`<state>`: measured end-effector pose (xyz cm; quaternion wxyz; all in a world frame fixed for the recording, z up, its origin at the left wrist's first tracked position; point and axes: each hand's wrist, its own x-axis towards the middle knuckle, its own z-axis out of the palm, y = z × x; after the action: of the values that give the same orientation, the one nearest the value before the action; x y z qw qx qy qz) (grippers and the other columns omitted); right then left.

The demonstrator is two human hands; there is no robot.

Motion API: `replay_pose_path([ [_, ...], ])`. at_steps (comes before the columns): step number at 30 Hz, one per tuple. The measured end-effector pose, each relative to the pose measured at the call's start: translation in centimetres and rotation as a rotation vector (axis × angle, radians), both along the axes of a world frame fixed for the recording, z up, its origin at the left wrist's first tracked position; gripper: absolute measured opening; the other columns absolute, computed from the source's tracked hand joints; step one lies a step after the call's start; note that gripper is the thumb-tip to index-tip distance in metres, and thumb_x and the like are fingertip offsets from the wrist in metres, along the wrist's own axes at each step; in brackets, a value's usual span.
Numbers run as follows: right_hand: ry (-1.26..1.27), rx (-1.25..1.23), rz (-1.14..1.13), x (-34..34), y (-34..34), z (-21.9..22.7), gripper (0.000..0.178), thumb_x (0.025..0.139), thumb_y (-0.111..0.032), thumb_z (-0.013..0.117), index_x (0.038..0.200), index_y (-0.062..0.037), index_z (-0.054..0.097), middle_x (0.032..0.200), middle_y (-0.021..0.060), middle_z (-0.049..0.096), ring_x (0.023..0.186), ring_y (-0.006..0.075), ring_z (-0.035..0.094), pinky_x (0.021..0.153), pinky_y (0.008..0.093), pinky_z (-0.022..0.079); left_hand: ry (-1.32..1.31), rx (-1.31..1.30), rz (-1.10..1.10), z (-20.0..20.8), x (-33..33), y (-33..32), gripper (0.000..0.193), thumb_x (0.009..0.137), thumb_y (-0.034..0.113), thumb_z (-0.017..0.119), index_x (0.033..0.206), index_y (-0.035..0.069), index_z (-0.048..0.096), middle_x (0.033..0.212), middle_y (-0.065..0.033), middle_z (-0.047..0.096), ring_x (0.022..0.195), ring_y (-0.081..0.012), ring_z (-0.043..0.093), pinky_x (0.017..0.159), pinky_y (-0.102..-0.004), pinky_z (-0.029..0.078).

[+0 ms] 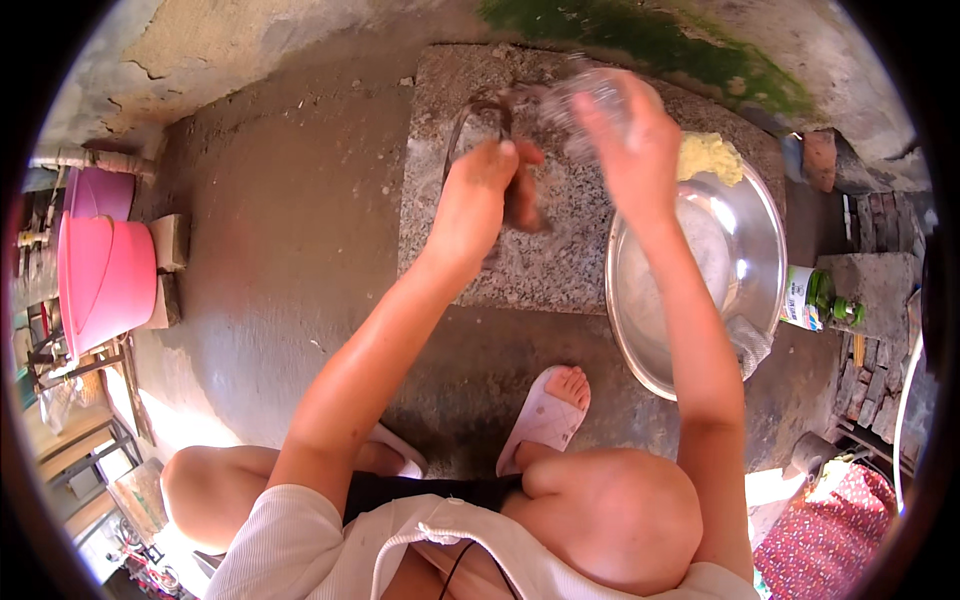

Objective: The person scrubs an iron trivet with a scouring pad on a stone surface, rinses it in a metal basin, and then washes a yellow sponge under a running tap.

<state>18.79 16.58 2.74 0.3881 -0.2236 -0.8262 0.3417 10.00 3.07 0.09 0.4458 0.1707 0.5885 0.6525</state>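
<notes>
Over a speckled stone slab (570, 270), my left hand (472, 200) is closed on a dark brown thing (524, 200) with a thin curved loop; its kind cannot be made out. To its right my right hand (645, 150) is raised, fingers curled round a see-through, shiny thing (600, 100) smeared by motion. Below my right hand and forearm stands a wide metal basin (625, 320) with cloudy liquid in it. A crumpled pale yellow thing (712, 160) lies at the basin's far edge. Over its near right rim hangs a grey mesh cloth (748, 345).
A green bottle (820, 298) with a white label is right of the basin. Pink (105, 280) and purple buckets (100, 195) stand at far left. A mossy wall (660, 45) closes off the back. Red patterned cloth (825, 535) lies at lower right. The concrete floor (270, 260) looks wet.
</notes>
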Motion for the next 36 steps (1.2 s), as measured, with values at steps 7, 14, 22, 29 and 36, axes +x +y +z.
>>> replay_pose_path([
  [7, 0.018, 0.901, 0.105, -3.4, 2.5, -0.8, 0.027, 0.081, -0.033, 0.058, 0.092, -0.0087, 0.061, 0.078, 0.0066, 0.063, 0.075, 0.0198, 0.062, 0.072, 0.0322, 0.048, 0.452, -0.118, -0.018, 2.1, 1.5, -0.1, 0.036, 0.090, 0.028, 0.043, 0.074, -0.004, 0.050, 0.059, -0.0135, 0.051, 0.054, -0.0183, 0.043, 0.055, -0.0344, 0.039],
  [14, 0.115, 0.044, -0.211, -1.4, 3.9, -0.6, 0.038, 0.087, -0.040, 0.048, 0.096, -0.0055, 0.060, 0.068, 0.0105, 0.060, 0.065, 0.0201, 0.062, 0.067, 0.0328, 0.048, 0.537, -0.211, 0.052, 1.5, 1.7, -0.9, 0.036, 0.089, 0.028, 0.043, 0.075, -0.005, 0.051, 0.062, -0.0185, 0.052, 0.057, -0.0283, 0.048, 0.059, -0.0369, 0.040],
  [22, -0.324, 0.108, -0.048, -2.6, 0.8, -2.2, 0.046, 0.082, -0.048, 0.051, 0.072, -0.0038, 0.060, 0.056, 0.0102, 0.057, 0.054, 0.0229, 0.060, 0.058, 0.0424, 0.049, 0.899, -0.168, 0.008, 0.9, 2.9, -0.9, 0.023, 0.085, 0.017, 0.046, 0.071, -0.001, 0.048, 0.058, -0.0249, 0.050, 0.054, -0.0437, 0.050, 0.051, -0.0468, 0.040],
  [29, 0.146, -0.418, 0.037, -2.1, -1.4, -3.5, 0.050, 0.083, -0.051, 0.051, 0.084, -0.0009, 0.056, 0.066, 0.0060, 0.057, 0.062, 0.0152, 0.055, 0.064, 0.0296, 0.044, 0.453, -0.136, 0.005, 1.0, 1.2, -2.3, 0.031, 0.090, 0.025, 0.045, 0.071, 0.000, 0.046, 0.053, -0.0077, 0.045, 0.049, -0.0169, 0.044, 0.047, -0.0360, 0.038],
  [36, 0.334, -0.515, -0.111, -3.4, -0.3, -4.0, 0.037, 0.088, -0.037, 0.050, 0.101, -0.0026, 0.053, 0.078, 0.0068, 0.058, 0.056, 0.0118, 0.052, 0.055, 0.0277, 0.045, 0.110, -0.029, 0.089, 1.5, 4.9, -1.5, 0.036, 0.093, 0.031, 0.041, 0.074, 0.001, 0.047, 0.062, 0.0008, 0.043, 0.058, -0.0068, 0.034, 0.051, -0.0242, 0.032],
])
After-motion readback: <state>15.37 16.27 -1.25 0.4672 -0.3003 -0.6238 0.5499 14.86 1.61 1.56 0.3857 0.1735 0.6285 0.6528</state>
